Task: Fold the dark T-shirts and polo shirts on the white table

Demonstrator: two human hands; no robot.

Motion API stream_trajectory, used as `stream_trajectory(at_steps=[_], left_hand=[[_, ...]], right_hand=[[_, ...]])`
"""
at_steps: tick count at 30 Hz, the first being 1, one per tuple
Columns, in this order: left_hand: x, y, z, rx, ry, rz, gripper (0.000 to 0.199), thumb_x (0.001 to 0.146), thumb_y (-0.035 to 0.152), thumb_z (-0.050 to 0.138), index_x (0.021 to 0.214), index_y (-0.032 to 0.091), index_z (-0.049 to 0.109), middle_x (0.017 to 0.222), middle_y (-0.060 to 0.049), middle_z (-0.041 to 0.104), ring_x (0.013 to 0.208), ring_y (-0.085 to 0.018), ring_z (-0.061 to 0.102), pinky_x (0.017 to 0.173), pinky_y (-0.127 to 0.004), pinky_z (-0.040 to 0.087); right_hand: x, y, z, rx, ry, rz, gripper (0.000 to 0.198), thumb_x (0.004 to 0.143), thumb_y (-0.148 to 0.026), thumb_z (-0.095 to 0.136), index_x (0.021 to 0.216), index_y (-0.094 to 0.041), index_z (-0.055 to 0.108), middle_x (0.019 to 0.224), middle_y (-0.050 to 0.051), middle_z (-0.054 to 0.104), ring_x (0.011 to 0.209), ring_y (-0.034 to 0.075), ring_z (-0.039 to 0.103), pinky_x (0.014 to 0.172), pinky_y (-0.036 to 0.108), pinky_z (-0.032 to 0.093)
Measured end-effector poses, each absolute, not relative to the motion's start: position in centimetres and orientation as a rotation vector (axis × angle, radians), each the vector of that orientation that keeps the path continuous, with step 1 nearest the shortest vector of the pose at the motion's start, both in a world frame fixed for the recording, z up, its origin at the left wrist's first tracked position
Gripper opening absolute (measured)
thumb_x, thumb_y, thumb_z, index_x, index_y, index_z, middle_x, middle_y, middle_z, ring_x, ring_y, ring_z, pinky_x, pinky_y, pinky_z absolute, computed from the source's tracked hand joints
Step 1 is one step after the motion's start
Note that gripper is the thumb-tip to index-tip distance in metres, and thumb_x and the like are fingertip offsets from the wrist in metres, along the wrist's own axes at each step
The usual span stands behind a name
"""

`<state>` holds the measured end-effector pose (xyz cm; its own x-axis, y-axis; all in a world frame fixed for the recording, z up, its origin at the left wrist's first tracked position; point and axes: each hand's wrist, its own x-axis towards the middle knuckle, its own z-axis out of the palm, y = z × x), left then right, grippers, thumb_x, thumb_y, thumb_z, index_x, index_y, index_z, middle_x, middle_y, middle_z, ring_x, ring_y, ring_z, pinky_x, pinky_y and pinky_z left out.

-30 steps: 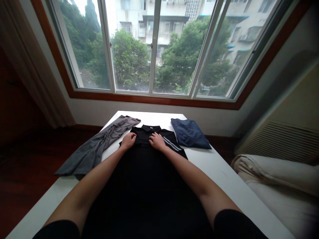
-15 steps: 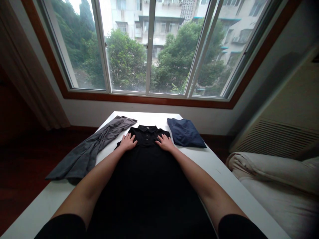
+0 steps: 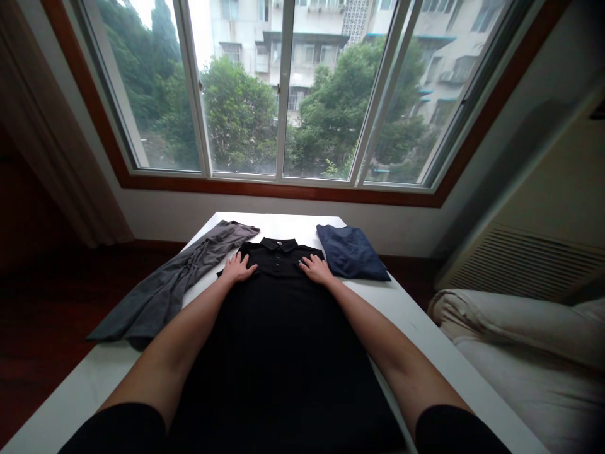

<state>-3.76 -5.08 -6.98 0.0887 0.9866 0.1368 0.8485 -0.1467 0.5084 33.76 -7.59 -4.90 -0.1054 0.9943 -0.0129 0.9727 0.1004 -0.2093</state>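
Spread out and clutching nothing, the left hand (image 3: 239, 268) and right hand (image 3: 316, 268) rest on the black shirt (image 3: 278, 265), which lies on the white table (image 3: 392, 304) between a rumpled grey garment (image 3: 172, 287) and a folded navy cloth (image 3: 352, 252) crowding its right side.

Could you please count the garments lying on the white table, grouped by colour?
Black: 1, the collared shirt
Grey: 1, the long garment
Dark blue: 1, the folded garment
Total: 3
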Motion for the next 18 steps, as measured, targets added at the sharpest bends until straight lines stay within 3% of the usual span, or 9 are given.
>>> stream_trajectory(at_steps=[4, 8, 13, 18], left_hand=[[-3.4, -5.6, -6.4, 2.052, 1.814, 0.644, 0.086, 0.081, 0.073, 0.067, 0.145, 0.016, 0.06, 0.167, -0.028, 0.034, 0.159, -0.047, 0.019, 0.125, -0.063, 0.007], [-3.2, -7.5, -5.3, 2.159, 1.77, 0.721, 0.075, 0.084, 0.068, 0.068, 0.141, 0.02, 0.064, 0.161, -0.023, 0.045, 0.156, -0.045, 0.028, 0.126, -0.059, 0.009], [-4.2, -11.0, -3.9, 2.396, 1.597, 0.769, 0.055, 0.082, 0.063, 0.074, 0.119, 0.022, 0.073, 0.135, -0.019, 0.062, 0.135, -0.041, 0.05, 0.119, -0.048, 0.03], [-5.2, -13.0, -2.7, 2.487, 1.678, 0.587, 0.022, 0.09, 0.043, 0.069, 0.1, 0.025, 0.073, 0.109, -0.013, 0.067, 0.114, -0.034, 0.061, 0.104, -0.041, 0.042]], right_hand=[[34.1, -7.7, -5.2, -1.978, -2.249, 0.201, 0.069, 0.107, -0.067, 0.032, 0.164, -0.03, 0.04, 0.174, 0.01, 0.021, 0.162, 0.027, 0.015, 0.129, 0.048, 0.014], [34.4, -7.8, -5.3, -1.968, -2.25, 0.204, 0.069, 0.107, -0.067, 0.031, 0.164, -0.03, 0.04, 0.174, 0.009, 0.024, 0.162, 0.027, 0.016, 0.129, 0.047, 0.014], [33.8, -8.2, -5.0, -1.966, -2.238, 0.145, 0.064, 0.107, -0.062, 0.037, 0.161, -0.028, 0.046, 0.172, 0.01, 0.029, 0.161, 0.028, 0.021, 0.129, 0.047, 0.015], [31.7, -8.9, -4.7, -1.808, -2.337, 0.027, 0.061, 0.107, -0.056, 0.044, 0.159, -0.025, 0.048, 0.17, 0.013, 0.032, 0.16, 0.029, 0.022, 0.129, 0.048, 0.015]])
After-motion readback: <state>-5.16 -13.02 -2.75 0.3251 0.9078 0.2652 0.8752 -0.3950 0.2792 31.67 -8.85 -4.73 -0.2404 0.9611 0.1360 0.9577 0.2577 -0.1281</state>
